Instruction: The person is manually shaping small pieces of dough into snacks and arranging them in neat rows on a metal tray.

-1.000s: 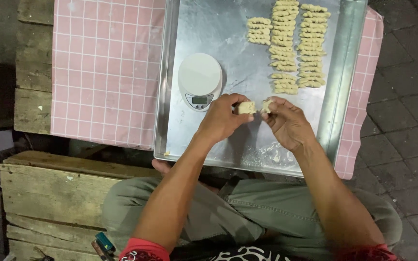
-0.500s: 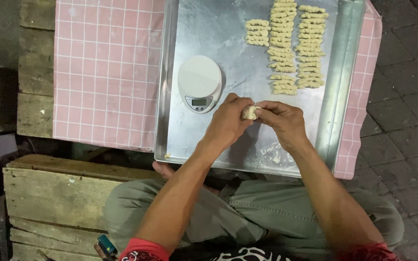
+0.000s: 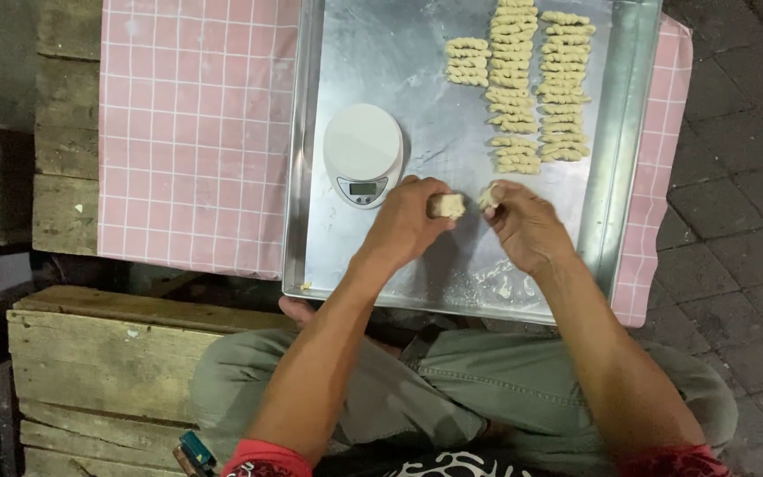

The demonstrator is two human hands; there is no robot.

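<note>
Two pale lumps of dough sit side by side above the floured steel tray [image 3: 381,53], just apart: the left hand [image 3: 404,225] pinches one lump [image 3: 448,206], the right hand [image 3: 527,225] the smaller piece [image 3: 488,196].

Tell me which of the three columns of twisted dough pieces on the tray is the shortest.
The leftmost column, the one nearest the white scale. It holds only a few pieces, while the middle column and right column run much longer towards the hands.
</note>
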